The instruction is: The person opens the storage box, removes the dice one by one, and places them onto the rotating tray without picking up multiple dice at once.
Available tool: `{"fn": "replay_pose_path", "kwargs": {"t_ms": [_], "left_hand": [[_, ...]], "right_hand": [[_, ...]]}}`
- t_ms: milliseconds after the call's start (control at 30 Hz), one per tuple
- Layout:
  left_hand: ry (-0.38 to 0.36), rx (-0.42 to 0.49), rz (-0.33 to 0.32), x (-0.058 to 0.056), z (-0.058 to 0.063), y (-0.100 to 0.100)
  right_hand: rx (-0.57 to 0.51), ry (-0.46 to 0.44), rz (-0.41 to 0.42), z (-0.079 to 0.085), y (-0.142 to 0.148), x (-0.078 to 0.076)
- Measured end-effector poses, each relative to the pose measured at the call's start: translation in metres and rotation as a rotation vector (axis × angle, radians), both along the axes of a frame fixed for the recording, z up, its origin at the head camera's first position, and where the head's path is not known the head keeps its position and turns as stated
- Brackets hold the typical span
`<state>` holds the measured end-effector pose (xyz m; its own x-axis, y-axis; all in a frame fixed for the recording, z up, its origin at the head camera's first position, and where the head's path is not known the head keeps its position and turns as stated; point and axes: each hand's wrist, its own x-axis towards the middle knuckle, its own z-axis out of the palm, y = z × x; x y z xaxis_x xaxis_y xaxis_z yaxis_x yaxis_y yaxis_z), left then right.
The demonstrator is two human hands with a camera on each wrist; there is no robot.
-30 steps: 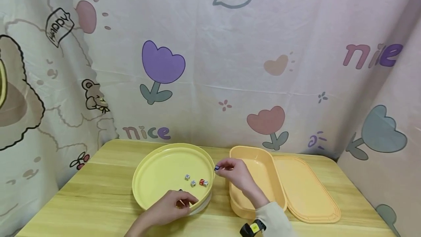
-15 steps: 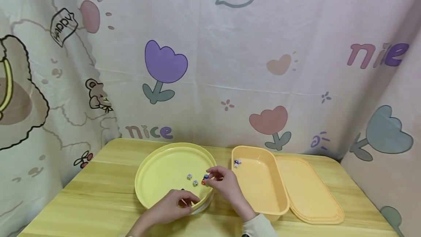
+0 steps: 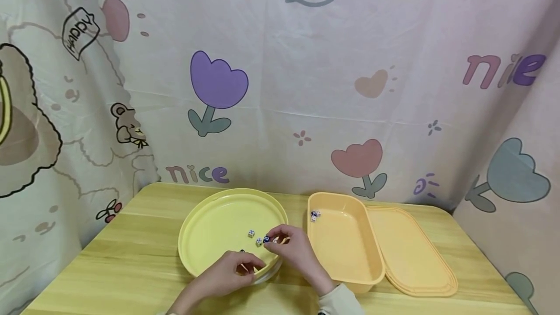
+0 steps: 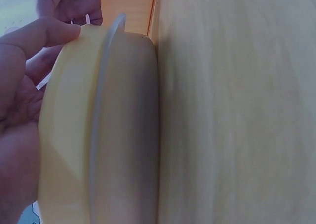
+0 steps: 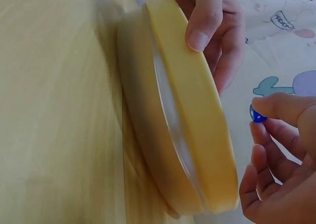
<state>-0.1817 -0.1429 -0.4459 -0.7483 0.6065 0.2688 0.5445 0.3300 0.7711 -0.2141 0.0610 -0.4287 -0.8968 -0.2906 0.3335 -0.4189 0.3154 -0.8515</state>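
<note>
My right hand (image 3: 294,247) pinches a blue die (image 5: 257,115) with white pips between thumb and index finger, low over the right part of a round yellow tray (image 3: 210,208). Just left of it, two white dice (image 3: 251,233) lie on the tray; another die (image 3: 275,241) is partly covered by the right fingers. My left hand (image 3: 227,271) grips the tray's near rim, thumb (image 4: 64,32) on the outer wall and fingers reaching over the inside. A small dark thing (image 3: 242,251) peeks out behind the left hand, mostly hidden.
Right of the tray stands an orange rectangular box (image 3: 345,242), with several dice (image 3: 314,215) in its far left corner. Its flat orange lid (image 3: 411,252) lies on the wooden table (image 3: 109,256) at the right. A printed curtain (image 3: 280,62) hangs behind.
My right hand has carried the blue die leftward from the tray's right rim to beside the white dice. Its arm has uncovered the dice in the box. The left hand stays on the rim.
</note>
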Motion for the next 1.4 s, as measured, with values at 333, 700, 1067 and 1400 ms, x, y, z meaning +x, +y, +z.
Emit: {"fn": "replay_pose_path", "kwargs": {"t_ms": [333, 700, 1067, 1400], "left_hand": [[-0.012, 0.003, 0.004, 0.000, 0.000, 0.000], [-0.011, 0.005, -0.002, -0.002, -0.001, 0.001], [-0.027, -0.002, 0.003, -0.002, 0.000, 0.000], [-0.046, 0.006, 0.002, -0.002, 0.000, 0.001]], "right_hand": [[-0.009, 0.025, -0.021, -0.001, -0.001, 0.001], [-0.030, 0.012, -0.074, -0.001, 0.001, -0.002], [-0.016, 0.004, -0.066, 0.001, 0.001, -0.001], [0.065, 0.025, -0.055, 0.027, 0.020, -0.012]]}}
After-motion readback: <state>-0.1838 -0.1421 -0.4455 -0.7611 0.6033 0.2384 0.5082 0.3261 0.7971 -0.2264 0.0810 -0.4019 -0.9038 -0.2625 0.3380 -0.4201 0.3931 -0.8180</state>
